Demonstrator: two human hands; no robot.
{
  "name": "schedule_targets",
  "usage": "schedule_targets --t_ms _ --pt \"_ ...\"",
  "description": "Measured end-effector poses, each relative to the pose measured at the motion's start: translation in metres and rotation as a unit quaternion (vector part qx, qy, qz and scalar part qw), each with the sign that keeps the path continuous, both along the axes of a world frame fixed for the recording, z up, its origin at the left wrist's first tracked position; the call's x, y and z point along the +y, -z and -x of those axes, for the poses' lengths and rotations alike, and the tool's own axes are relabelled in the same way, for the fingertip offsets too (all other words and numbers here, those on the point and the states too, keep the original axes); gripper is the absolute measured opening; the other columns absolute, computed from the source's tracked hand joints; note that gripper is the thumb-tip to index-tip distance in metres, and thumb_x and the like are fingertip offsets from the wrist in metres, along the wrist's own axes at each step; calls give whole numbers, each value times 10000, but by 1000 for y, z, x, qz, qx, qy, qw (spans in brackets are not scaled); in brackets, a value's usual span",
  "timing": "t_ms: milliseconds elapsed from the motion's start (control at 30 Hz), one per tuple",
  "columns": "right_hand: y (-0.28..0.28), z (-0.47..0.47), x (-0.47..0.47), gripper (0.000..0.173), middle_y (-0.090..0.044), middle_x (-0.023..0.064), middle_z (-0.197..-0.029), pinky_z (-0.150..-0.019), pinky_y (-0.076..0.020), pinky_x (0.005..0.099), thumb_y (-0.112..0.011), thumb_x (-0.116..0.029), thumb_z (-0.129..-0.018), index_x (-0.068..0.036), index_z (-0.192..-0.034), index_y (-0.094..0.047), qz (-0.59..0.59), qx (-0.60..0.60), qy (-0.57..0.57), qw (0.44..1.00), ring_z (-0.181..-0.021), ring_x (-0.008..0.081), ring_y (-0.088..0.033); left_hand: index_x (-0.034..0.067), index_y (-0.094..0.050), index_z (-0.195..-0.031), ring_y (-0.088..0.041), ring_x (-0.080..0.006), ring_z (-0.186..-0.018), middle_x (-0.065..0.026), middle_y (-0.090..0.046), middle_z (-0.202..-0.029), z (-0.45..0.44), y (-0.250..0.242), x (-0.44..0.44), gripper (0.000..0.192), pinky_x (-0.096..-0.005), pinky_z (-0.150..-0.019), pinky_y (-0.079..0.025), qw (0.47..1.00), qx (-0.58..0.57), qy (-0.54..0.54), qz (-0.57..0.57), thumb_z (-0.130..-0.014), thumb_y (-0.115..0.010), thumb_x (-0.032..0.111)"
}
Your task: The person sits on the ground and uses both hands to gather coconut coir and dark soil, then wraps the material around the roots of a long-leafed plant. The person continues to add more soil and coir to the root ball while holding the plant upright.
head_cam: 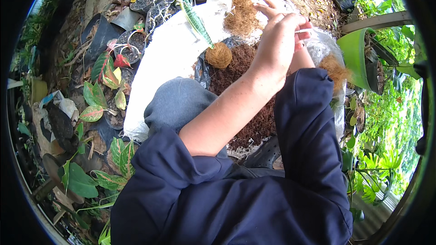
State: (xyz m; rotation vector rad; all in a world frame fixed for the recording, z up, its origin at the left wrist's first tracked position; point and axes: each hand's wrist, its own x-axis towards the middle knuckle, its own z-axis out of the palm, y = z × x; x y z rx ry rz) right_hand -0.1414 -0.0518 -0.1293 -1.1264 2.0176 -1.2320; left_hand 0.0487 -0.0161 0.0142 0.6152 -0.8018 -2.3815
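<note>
My left hand [284, 30] lies across my right wrist, its fingers apart and some fingertips close to or on the right forearm. Partly hidden behind it, my right hand [267, 6] reaches out with its visible fingers spread and nothing seen in them. Beyond my right fingertips sits a clump of tan coconut fibre [242, 15]. Left of my hands rests a round fibre-wrapped ball [218, 55] with a variegated snake plant leaf [196, 22] rising from it. Dark brown coco peat [235, 80] is heaped beside the ball and under my forearms, next to a black plastic sheet [201, 71].
A white woven sack [163, 52] covers the ground. At right, a clear plastic bag [318, 46] has fibre [333, 69] by it, near a tilted green pot [354, 59]. Potted aglaonema plants [93, 97] and black pots [97, 37] crowd the left. My knee [177, 102] juts in.
</note>
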Motion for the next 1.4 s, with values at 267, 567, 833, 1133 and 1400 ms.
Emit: schedule_targets --t_ms 267,567,833,1133,1400 --pt "-5 20 -6 484 -710 119 -993 -740 -520 271 -744 -225 -808 -62 -1236 -588 -22 128 6 992 -879 129 -668 22 -547 -1143 -576 -184 -1024 -111 -610 -1125 -11 -2 -35 383 -327 -899 -433 995 3 -81 64 -962 -429 338" --pt "116 37 98 684 -615 219 -1209 -958 -463 433 -680 -541 -810 -174 -1362 -511 -385 160 -114 902 -1115 334 -602 19 -548 -1150 -573 -197 -1065 -118 -609 -1148 -13 -6 -31 397 -334 -919 -427 996 -15 -66 59 -949 -446 346" --pt "146 -32 173 380 -579 164 -1277 -974 -463 393 -666 -238 -839 -102 -1193 -638 -259 171 -70 948 -1153 331 -568 26 -554 -1135 -572 -201 -1068 -120 -609 -1145 -14 -7 -27 377 -335 -922 -428 996 -4 -67 58 -951 -451 339" --pt "72 -15 202 302 -716 98 -826 -697 -532 340 -824 -270 -672 -99 -903 -733 -325 178 -73 926 -765 233 -691 7 -531 -1141 -568 -213 -1032 -108 -592 -1118 -22 2 -36 370 -339 -887 -453 997 64 -54 -4 -960 -462 322" --pt "124 -6 223 1236 -192 334 -1484 -1076 -344 520 -659 -847 -522 -201 -1499 -265 -406 -21 124 905 -1357 485 -291 -3 -529 -1126 -571 -212 -972 -105 -585 -1081 -29 1 -36 335 -329 -830 -476 994 89 -59 -3 -962 -478 284"
